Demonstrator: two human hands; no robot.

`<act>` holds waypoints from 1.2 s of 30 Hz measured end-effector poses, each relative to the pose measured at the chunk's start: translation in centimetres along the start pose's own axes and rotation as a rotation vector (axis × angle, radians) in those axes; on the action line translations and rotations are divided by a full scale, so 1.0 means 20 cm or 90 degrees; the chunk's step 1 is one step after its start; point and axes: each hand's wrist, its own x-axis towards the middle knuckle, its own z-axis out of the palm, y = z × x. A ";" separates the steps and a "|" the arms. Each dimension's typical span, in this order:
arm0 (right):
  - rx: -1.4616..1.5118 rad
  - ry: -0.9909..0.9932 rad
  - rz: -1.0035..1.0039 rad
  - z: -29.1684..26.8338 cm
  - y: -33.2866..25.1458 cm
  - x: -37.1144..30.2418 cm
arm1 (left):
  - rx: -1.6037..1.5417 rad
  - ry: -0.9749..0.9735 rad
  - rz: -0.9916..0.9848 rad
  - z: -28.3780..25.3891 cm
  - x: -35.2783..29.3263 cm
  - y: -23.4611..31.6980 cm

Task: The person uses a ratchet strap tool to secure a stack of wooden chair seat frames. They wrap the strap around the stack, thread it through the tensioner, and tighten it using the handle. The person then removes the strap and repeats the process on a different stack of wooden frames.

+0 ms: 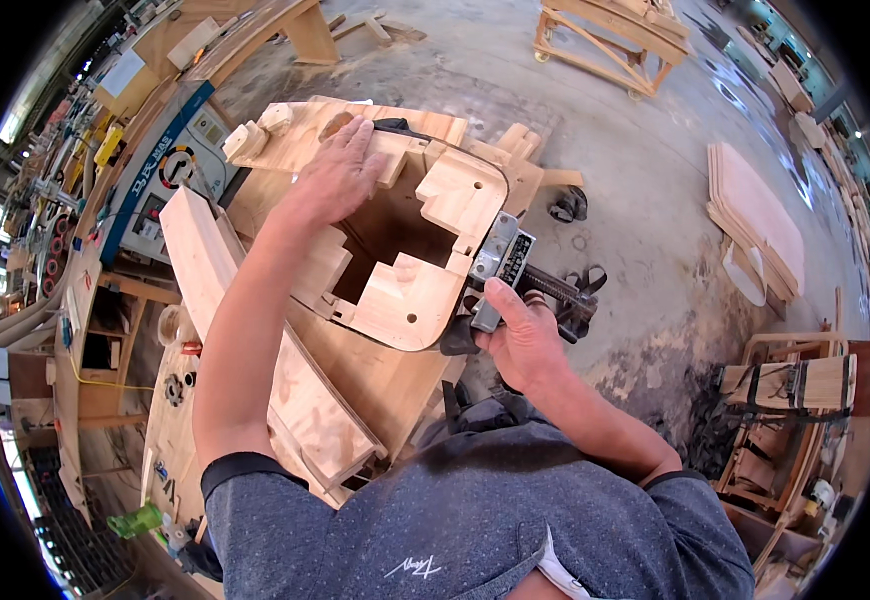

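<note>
A square wooden frame (395,310) with rounded corners and stepped corner blocks stands upright around a dark hollow middle. A thin dark band runs around its outside. On its right side sits a metal band clamp (500,250) with a grey body and a black threaded screw sticking out to the right. My right hand (527,345) is closed on the clamp's lower part, thumb on the metal; its other fingers are partly hidden. My left hand (340,172) lies with outstretched fingers on the frame's far left edge, holding nothing.
Long wooden beams (325,400) lie left of the frame on a wooden board (355,360). A blue and white machine (170,170) stands at the left. Black straps (568,205) lie on the floor. Stacked panels (755,220) and a wheeled wooden cart (615,45) stand farther right.
</note>
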 end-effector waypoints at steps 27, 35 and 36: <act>0.009 -0.014 0.032 -0.03 -0.02 0.02 | -0.236 0.473 -0.177 0.05 -0.97 0.16; -0.008 -0.027 0.007 -0.02 -0.03 0.00 | -0.345 -0.051 -0.136 0.27 -1.21 0.89; -0.007 -0.034 0.007 -0.01 -0.03 0.00 | -0.425 -0.144 -0.280 0.34 -1.23 0.89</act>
